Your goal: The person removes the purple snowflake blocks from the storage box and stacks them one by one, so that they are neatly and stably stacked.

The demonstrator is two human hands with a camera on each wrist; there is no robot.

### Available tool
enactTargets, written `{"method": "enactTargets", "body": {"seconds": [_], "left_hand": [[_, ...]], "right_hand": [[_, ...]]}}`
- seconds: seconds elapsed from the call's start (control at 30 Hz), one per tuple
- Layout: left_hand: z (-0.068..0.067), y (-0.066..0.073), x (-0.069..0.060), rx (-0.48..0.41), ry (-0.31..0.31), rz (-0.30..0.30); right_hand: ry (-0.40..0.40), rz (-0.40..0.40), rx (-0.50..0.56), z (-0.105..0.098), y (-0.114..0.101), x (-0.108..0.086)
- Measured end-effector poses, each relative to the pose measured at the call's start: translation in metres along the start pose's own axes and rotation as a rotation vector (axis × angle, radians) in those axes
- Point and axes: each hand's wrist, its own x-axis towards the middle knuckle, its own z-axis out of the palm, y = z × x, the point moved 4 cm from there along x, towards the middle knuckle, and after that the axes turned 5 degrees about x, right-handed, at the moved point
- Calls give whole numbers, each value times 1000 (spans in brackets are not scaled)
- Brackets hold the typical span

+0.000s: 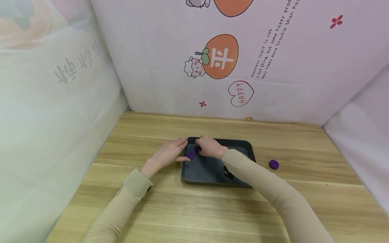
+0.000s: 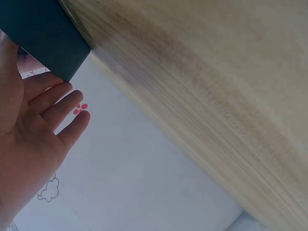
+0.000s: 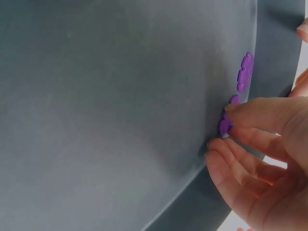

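A dark grey rectangular tray (image 1: 203,172) lies on the wooden table. My right hand (image 1: 209,147) reaches into its far left corner area, and in the right wrist view thumb and forefinger pinch a purple flower-shaped disc (image 3: 225,122). Close by, a second purple flower-shaped disc (image 1: 190,155) rests on the tray floor near the left wall. My left hand (image 1: 167,153) is at the tray's left side, fingers extended and touching near the far left corner, thumb across the rim. In the left wrist view those fingers (image 2: 60,103) lie against the tray's outer wall.
Right of the tray, another purple flower-shaped disc (image 1: 274,164) sits on the wooden table (image 1: 170,209). A printed white cloth (image 1: 170,84) hangs behind the table, with more white cloth at both sides. My right forearm crosses the tray's right part and hides some of it.
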Motion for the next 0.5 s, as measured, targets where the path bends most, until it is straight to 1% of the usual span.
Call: {"method": "enactTargets", "body": {"seconds": [0.33,0.5], "left_hand": [[2,-1,1,-8,-8,-3],[3,-1,1,-11,-10,-3]], "right_hand": [[-5,4,-26,0,0,1],[-2,-6,-21,1,0,1]]}}
